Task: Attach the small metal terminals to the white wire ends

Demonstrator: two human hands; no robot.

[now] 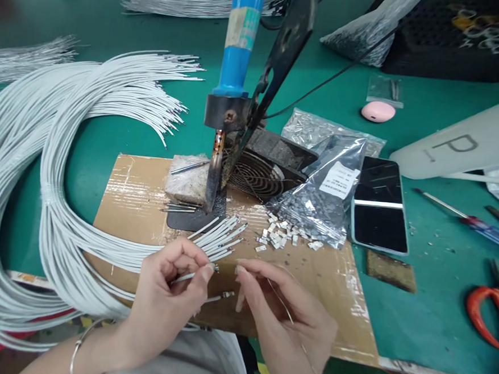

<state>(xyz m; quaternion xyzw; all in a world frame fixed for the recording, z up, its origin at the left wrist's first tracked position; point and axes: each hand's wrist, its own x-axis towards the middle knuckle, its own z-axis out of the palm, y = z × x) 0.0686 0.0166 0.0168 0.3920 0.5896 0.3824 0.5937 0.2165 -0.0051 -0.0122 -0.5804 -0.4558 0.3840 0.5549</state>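
Note:
My left hand (173, 301) is closed, pinching a white cable (183, 277) between thumb and forefinger, its end poking out at the fingertips. Facing it, my right hand (287, 320) pinches a thin strand of solder wire (282, 301) that runs back across the palm. Just below the fingertips, another white cable carries a small metal connector (227, 294). Behind my left hand lie the stripped ends of a white cable bundle (220, 236). A blue-handled soldering iron (236, 66) is clamped tip-down above the cardboard. Small white connectors (278, 234) lie scattered beyond my right hand.
Cardboard (138, 185) covers the green table. Behind the iron sit a fan (259, 173) and a bag of dark parts (317, 192). To the right are a phone (378, 230), a screwdriver (477, 224), red-handled scissors (476, 300) and a white cup (462, 139). Thick cable coils (22, 137) fill the left.

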